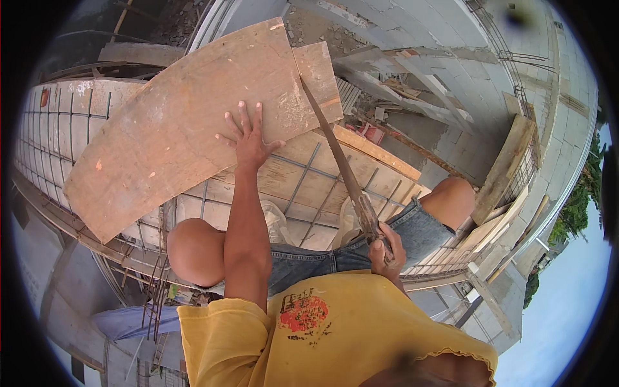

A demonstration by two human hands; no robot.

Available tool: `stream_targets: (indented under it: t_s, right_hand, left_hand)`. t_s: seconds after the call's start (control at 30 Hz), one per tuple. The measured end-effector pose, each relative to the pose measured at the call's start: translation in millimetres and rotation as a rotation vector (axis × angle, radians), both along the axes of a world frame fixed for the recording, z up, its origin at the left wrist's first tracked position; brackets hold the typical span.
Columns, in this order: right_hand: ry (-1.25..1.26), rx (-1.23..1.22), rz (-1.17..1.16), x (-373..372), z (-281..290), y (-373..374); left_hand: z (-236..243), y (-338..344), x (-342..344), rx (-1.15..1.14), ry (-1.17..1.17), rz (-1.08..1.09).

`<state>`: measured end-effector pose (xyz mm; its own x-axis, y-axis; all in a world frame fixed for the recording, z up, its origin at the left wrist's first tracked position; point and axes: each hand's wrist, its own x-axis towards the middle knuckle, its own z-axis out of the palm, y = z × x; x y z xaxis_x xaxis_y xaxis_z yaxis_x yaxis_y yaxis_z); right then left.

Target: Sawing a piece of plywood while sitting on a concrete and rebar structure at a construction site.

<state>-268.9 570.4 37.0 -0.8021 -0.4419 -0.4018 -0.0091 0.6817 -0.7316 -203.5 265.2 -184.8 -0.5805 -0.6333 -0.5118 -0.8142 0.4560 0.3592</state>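
Observation:
A large brown plywood sheet [174, 116] lies slanted in front of me, over a grid of steel bars. My left hand [253, 143] presses flat on it near its closer edge, fingers spread. In my right hand [388, 250] is the handle of a rusty handsaw [343, 161], its fingers wrapped round it. The long blade slants away to the left, and its tip meets the sheet at a narrow cut line. Right of that line is a smaller plywood part [321, 77]; whether it is still joined to the sheet, I cannot tell.
Beneath the sheet runs a rebar grid [303, 169] over wooden boards, where my shoes rest. A timber plank [377, 152] lies just right of the blade. Beyond, a lower level holds debris [393, 90] beside a grey block wall [445, 32]. My bent knees flank the work.

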Motion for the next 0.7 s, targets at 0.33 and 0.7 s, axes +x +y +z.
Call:
stream_targets:
  t_s: [0.33,0.7]
  right_hand:
    - [0.115,-0.204,0.012,-75.3,-118.6,-143.6]
    - [0.142,-0.214,-0.024,-99.4,-100.1,-134.1]
  left_hand:
    - [-14.7,15.9,8.5,0.018,0.005,-0.055]
    - [-2.0,3.5,-23.3,0.024,-0.012,-0.017]
